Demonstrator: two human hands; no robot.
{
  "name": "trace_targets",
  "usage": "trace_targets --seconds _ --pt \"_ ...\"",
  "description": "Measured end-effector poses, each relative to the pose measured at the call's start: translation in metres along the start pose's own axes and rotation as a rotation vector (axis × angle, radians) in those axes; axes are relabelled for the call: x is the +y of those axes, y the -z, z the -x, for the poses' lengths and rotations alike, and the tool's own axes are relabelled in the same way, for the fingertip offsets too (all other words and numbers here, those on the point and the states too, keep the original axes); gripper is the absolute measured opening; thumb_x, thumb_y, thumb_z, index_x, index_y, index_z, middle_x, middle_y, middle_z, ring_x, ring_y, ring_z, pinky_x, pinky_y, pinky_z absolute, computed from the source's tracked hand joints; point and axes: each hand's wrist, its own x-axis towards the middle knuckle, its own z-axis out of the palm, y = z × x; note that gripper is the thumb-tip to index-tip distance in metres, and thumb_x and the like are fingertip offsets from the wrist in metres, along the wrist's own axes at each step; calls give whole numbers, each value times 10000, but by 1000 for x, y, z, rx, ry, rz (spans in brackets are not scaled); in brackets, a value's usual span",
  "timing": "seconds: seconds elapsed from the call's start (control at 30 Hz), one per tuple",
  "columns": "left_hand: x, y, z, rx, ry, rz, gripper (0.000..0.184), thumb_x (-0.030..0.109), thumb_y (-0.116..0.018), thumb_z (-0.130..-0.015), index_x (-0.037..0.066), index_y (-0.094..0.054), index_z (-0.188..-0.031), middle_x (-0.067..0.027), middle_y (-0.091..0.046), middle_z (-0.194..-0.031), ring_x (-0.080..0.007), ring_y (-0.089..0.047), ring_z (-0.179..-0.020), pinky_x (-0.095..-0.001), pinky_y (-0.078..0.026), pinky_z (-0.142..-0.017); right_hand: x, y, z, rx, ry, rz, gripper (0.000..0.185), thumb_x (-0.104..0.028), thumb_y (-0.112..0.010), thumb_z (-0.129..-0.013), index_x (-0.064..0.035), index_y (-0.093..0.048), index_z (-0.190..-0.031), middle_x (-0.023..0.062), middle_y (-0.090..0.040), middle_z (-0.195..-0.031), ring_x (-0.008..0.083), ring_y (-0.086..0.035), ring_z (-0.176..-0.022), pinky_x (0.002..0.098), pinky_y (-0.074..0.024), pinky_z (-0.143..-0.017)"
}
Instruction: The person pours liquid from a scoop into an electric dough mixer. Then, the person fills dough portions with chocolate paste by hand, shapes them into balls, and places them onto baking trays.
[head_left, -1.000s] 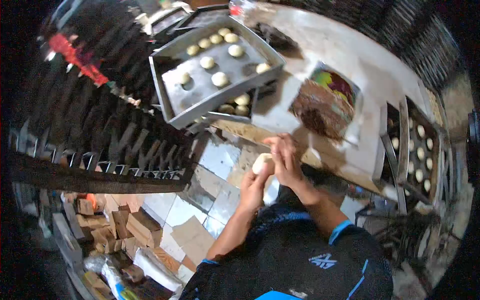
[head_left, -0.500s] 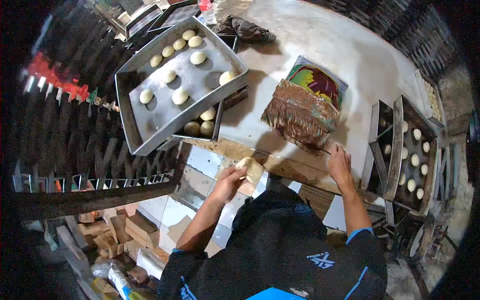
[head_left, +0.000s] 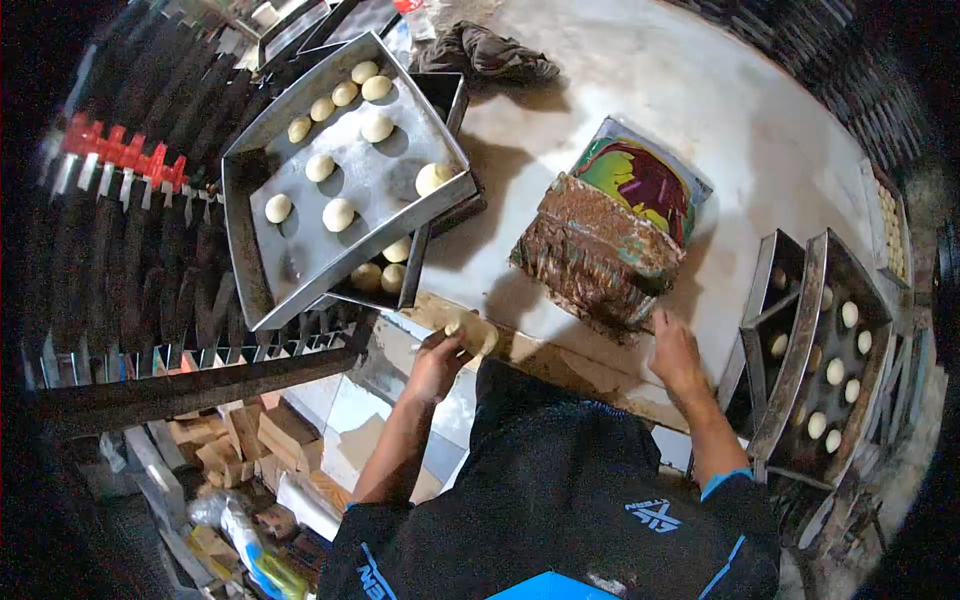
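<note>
My left hand [head_left: 437, 363] is closed on a flattened piece of dough [head_left: 480, 337], held just off the table's front edge. At the table's front, my right hand [head_left: 677, 352] has its fingers closed at the near edge of a block of brown paste [head_left: 598, 245]. A thin dark tool seems to be in those fingers, mostly hidden against the paste. The block's near part is scraped and rough. A green, yellow and dark red printed wrapper [head_left: 645, 185] covers its far part.
Left on the table, a metal tray [head_left: 300, 215] of dough balls rests tilted on another tray. More trays of dough balls [head_left: 835, 372] stand at the right. A dark cloth [head_left: 490, 52] lies at the back. Cardboard scraps [head_left: 240, 440] fill the floor at lower left.
My left hand has lifted slightly and tilted the dough piece. My right hand has shifted a little nearer to me, still by the paste's edge. The whole view has turned slightly.
</note>
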Motion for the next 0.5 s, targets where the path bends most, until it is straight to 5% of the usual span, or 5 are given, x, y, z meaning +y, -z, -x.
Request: trace_targets --seconds 0.17,0.3,0.5 --pt "-4 -2 -1 26 16 -3 418 110 -515 -945 -56 -457 -1325 -145 -536 -1322 -270 -546 -1193 -422 -454 -1007 -50 49 -7 -197 64 -37 267 -45 -525 -815 -22 -508 -1080 220 -630 -842 433 -640 -729 497 -530 -659" --pt "-5 -2 -11 -7 -21 4 432 158 -526 -954 -42 -460 -1332 -141 -539 -1332 -255 -543 -1202 -422 -440 -1018 -63 23 -55 148 301 -279 274 -65 -512 -844 -28 -594 -1103 206 -612 -849 423 -625 -753 481 -520 -648" --pt "13 -25 -5 -22 -66 6 472 195 -536 -948 -68 -455 -1331 -158 -545 -1321 -281 -526 -1222 -427 -409 -1041 -88 -15 -103 132 316 -190 325 -46 -516 -811 -18 -606 -1122 219 -631 -931 402 -658 -793 469 -547 -714"
